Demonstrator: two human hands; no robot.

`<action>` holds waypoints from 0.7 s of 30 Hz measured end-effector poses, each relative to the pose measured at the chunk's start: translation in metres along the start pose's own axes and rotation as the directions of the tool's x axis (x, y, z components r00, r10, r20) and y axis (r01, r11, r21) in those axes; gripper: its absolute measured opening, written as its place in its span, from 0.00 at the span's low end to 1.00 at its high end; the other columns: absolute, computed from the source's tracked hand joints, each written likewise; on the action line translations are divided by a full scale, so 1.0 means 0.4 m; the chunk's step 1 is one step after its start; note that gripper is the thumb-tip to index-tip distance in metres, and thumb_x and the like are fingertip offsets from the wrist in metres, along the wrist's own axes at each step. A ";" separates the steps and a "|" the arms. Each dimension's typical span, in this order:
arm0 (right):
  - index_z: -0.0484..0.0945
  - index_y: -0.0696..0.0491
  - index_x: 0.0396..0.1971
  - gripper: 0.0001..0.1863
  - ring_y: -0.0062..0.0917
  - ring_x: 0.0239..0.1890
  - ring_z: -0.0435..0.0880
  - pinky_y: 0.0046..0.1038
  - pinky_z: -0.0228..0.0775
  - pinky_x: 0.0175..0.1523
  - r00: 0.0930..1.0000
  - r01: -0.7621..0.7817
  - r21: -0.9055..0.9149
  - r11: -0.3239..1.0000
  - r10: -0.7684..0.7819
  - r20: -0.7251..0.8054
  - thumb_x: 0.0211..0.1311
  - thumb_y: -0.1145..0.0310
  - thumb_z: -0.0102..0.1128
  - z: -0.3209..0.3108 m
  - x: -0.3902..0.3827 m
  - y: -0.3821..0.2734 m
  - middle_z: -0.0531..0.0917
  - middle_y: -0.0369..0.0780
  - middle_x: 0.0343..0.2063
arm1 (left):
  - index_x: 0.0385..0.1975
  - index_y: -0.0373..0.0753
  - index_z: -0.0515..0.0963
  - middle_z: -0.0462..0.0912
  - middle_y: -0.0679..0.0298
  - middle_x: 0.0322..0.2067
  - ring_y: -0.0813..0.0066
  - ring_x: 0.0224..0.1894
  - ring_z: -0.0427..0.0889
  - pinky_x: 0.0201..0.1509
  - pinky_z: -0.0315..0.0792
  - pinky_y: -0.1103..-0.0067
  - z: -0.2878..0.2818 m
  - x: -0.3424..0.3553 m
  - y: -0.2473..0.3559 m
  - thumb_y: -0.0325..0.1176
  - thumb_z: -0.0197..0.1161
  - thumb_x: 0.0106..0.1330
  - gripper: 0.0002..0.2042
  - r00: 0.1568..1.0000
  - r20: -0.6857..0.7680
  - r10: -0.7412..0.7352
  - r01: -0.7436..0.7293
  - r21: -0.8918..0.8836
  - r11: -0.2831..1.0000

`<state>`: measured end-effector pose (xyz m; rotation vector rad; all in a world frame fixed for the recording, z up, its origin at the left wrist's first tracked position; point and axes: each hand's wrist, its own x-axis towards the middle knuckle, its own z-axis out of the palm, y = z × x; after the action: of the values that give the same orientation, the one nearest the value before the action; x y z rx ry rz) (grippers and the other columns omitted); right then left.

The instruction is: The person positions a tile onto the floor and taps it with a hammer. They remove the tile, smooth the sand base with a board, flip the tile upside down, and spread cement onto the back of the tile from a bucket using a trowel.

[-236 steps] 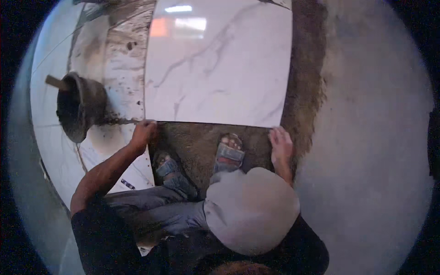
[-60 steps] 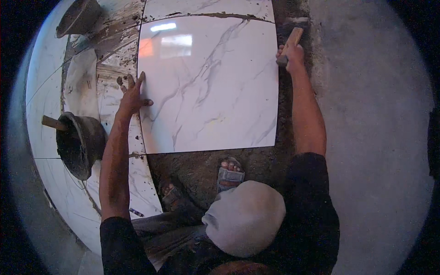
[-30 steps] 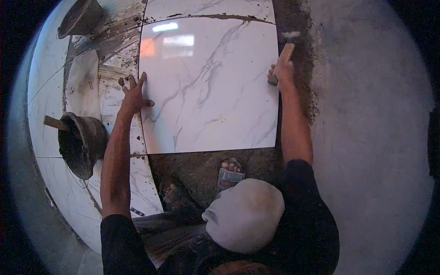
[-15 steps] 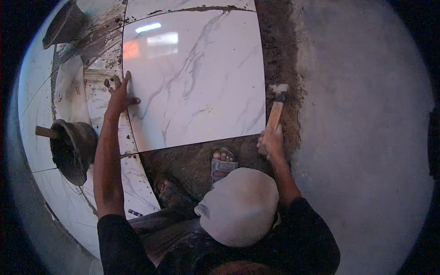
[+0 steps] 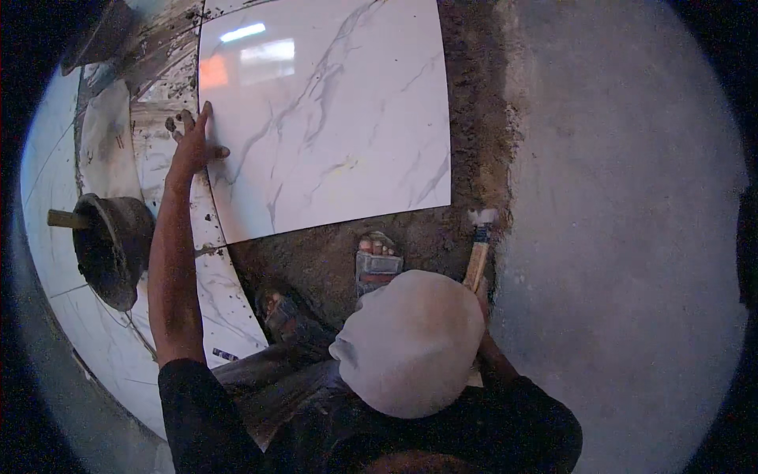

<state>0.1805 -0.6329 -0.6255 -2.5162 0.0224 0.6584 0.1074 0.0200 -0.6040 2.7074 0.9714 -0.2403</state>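
A large white marble-patterned tile (image 5: 347, 118) with grey veins lies over dark mortar in the middle. My left hand (image 5: 192, 150) is open, fingers spread, at the seam along the tile's left edge, with the thumb over the tile. My right hand (image 5: 483, 292), partly hidden by a pale cap (image 5: 410, 340), is closed on the wooden handle of a hammer (image 5: 477, 265). The hammer's pale, worn head is off the tile's near right corner, over the dark mortar strip.
At the left, a dark rubber bucket (image 5: 138, 233) with a wooden handle sticking out stands on laid tiles. Another dark bucket (image 5: 103, 35) is farther off, near a whitish sack (image 5: 110, 142). A sandalled foot (image 5: 377, 261) rests before the tile. Grey concrete (image 5: 616, 197) spans the right.
My right hand has drawn the hammer back toward me, from beside the tile's right edge to past its near corner. My left hand stays at the seam. The whole view has shifted slightly.
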 end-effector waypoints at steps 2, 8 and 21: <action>0.64 0.57 0.48 0.20 0.36 0.37 0.74 0.38 0.67 0.41 0.994 0.109 -0.172 0.979 -0.103 0.044 0.60 0.61 0.46 0.027 0.010 0.073 0.73 0.46 0.36 | 0.62 0.53 0.42 0.42 0.35 0.58 0.43 0.63 0.43 0.61 0.37 0.50 0.001 0.006 -0.031 0.37 0.74 0.34 0.53 1.000 -0.024 -0.002 0.003 0.045 0.999; 0.66 0.59 0.47 0.20 0.39 0.45 0.72 0.41 0.65 0.46 0.783 0.603 -0.650 0.463 -0.499 0.371 0.59 0.62 0.46 0.174 0.055 0.570 0.73 0.49 0.44 | 0.61 0.52 0.47 0.39 0.32 0.58 0.46 0.63 0.42 0.61 0.40 0.52 0.025 0.033 -0.024 0.39 0.74 0.31 0.52 0.995 -0.068 0.070 -0.071 -0.005 0.997; 0.67 0.59 0.47 0.20 0.41 0.46 0.70 0.40 0.63 0.49 0.963 0.137 -0.260 0.956 -0.067 0.262 0.59 0.61 0.46 0.073 -0.182 0.159 0.71 0.50 0.45 | 0.61 0.55 0.46 0.40 0.43 0.61 0.42 0.62 0.42 0.63 0.42 0.56 0.018 -0.014 -0.033 0.42 0.71 0.40 0.47 1.000 -0.012 -0.012 0.012 -0.036 0.999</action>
<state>0.0940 -0.6812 -0.6449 -2.6525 -0.3108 0.9918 0.0942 0.0244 -0.6119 2.6739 0.9864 -0.2069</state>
